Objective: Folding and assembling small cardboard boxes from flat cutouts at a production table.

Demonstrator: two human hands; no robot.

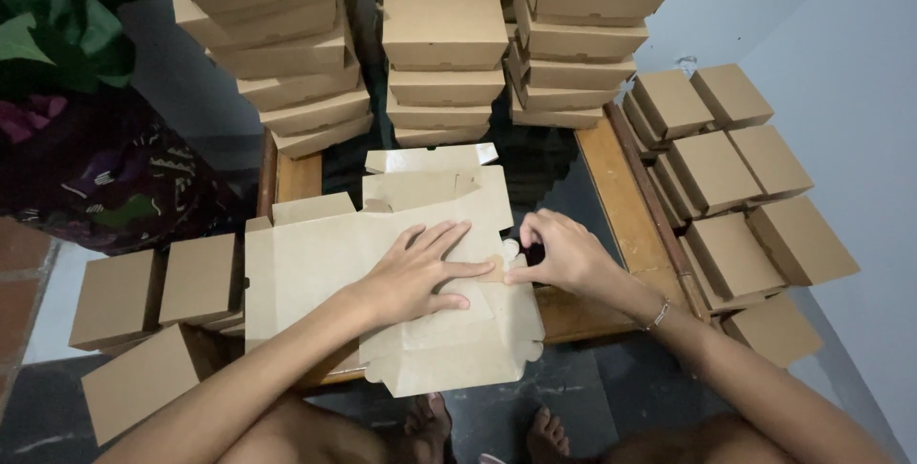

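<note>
Cardboard is lying flat here: a brown, die-cut, unfolded kraft carton blank (382, 273) is resting on top of a low wooden table with a dark glass centre (611, 187), its near edge hanging over the table's front. The left hand (415, 278) is pressing down on the sheet with fingers spread and flat, grasping nothing. The right hand (564, 254) is curling at the blank's right side, thumb and fingertips pinching a small rounded tab (506, 258) near the fold line.

Risks, as I judge them: the thin tab is looking easy to crease the wrong way or tear if the pinch is pulling sideways instead of along the scored line. Because the blank is overhanging the front edge, it could be sliding toward the person's bare feet (487, 426) if the flat palm is easing off. A second flat blank (430, 160) is lying just beyond, partly under the first, and could be dragging along with it.

Tall stacks of folded brown boxes (444, 53) are standing at the table's far end, some leaning; a bump of the table could be toppling them. More finished boxes (735, 177) are sitting on the floor to the right, others (158, 282) to the left.
</note>
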